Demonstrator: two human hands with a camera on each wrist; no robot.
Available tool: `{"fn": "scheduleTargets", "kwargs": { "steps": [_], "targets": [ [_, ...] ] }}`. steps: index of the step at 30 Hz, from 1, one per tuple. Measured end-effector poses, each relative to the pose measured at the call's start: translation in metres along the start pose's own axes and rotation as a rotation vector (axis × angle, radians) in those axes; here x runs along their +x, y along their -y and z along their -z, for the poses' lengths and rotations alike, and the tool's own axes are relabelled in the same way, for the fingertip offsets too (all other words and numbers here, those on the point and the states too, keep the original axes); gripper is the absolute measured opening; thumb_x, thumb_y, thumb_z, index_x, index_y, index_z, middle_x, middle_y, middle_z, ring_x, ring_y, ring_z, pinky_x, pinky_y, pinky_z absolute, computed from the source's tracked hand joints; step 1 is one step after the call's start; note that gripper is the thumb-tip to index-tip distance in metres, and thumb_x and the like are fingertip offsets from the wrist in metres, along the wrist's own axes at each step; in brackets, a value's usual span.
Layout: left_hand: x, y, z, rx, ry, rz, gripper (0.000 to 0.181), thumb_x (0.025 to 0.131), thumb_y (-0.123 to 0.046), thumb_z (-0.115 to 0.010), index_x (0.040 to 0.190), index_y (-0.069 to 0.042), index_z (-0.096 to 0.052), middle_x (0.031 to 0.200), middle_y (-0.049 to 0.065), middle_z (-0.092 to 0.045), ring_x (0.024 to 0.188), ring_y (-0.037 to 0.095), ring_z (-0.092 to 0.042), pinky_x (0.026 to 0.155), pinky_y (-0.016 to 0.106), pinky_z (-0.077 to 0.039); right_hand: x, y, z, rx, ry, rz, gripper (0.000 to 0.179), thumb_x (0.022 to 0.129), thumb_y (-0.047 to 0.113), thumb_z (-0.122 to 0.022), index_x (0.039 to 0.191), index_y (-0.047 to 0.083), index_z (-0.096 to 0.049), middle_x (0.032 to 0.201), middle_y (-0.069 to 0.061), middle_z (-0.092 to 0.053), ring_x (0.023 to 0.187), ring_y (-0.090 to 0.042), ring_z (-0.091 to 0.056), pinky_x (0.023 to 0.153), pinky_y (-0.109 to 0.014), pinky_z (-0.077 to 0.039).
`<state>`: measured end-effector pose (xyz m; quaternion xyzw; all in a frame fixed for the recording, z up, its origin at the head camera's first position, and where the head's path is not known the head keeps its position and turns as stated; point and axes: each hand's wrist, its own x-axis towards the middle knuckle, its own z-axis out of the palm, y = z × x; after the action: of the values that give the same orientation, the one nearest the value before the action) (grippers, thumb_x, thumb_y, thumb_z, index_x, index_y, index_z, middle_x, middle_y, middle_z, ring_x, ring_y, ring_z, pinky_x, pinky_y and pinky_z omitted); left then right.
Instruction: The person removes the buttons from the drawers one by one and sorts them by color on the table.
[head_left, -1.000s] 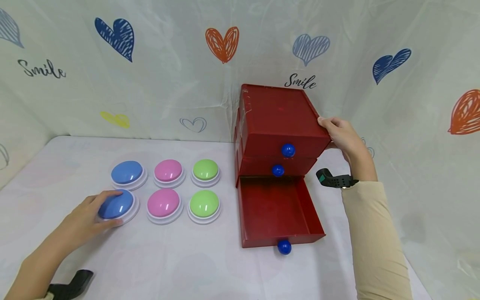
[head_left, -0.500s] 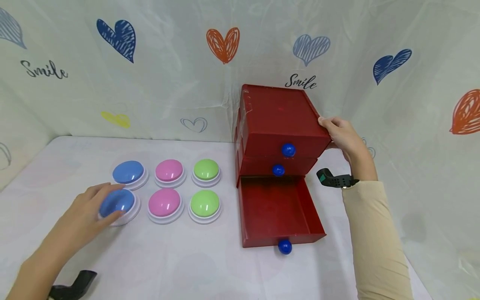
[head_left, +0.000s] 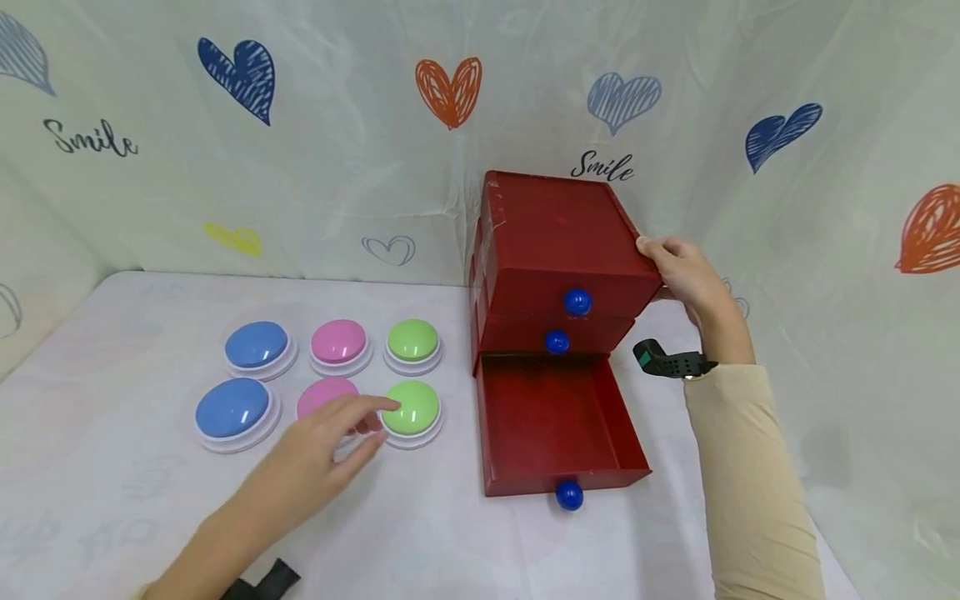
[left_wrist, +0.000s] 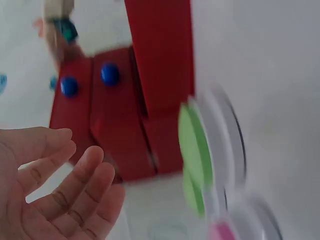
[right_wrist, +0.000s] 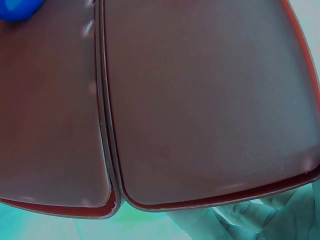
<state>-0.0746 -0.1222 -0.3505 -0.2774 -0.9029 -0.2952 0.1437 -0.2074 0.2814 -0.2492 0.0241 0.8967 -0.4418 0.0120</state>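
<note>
My left hand (head_left: 318, 458) hovers over the front pink button (head_left: 326, 392), partly hiding it, beside the front green button (head_left: 414, 408). Its fingers are loosely bent and hold nothing. In the left wrist view a gap separates the fingers (left_wrist: 95, 172) from the green button (left_wrist: 195, 145). My right hand (head_left: 686, 271) grips the top right edge of a red drawer cabinet (head_left: 562, 225), thumb on top. The right wrist view shows part of that hand (right_wrist: 250, 217) behind the cabinet's edge. The bottom drawer (head_left: 555, 417) is pulled out and bare inside.
Two blue buttons (head_left: 232, 408) stand at the left of the table. A rear pink button (head_left: 338, 342) and a rear green button (head_left: 412, 340) complete the back row. Each drawer has a blue knob (head_left: 569, 496). A heart-print curtain (head_left: 337, 167) hangs behind the white table (head_left: 450, 542).
My left hand has left the front blue button and moved right, over the front pink button toward the front green one. My right hand and the drawers have stayed put.
</note>
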Motion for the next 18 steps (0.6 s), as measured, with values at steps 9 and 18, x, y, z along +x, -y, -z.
{"fn": "scheduleTargets", "kwargs": {
  "steps": [9, 18],
  "targets": [
    [0.010, -0.051, -0.052, -0.370, 0.391, -0.035, 0.029, 0.090, -0.016, -0.060, 0.119, -0.019, -0.057, 0.085, -0.011, -0.064, 0.080, -0.002, -0.057, 0.077, 0.019, -0.053, 0.000, 0.001, -0.001, 0.007, 0.000, -0.005, 0.067, 0.094, 0.053, -0.038, 0.132, -0.002, -0.039, 0.104, -0.005, -0.056, 0.073, -0.004, -0.062, 0.069, -0.019, -0.052],
    [0.011, -0.073, -0.099, -0.442, 0.593, -0.041, 0.039, 0.092, -0.024, -0.057, 0.129, -0.026, -0.045, 0.106, -0.009, -0.064, 0.095, -0.002, -0.059, 0.080, 0.016, -0.051, 0.000, 0.000, 0.000, -0.001, -0.007, -0.010, 0.068, 0.094, 0.054, -0.037, 0.133, -0.001, -0.040, 0.105, -0.006, -0.056, 0.073, -0.004, -0.062, 0.069, -0.019, -0.052]
  ]
}}
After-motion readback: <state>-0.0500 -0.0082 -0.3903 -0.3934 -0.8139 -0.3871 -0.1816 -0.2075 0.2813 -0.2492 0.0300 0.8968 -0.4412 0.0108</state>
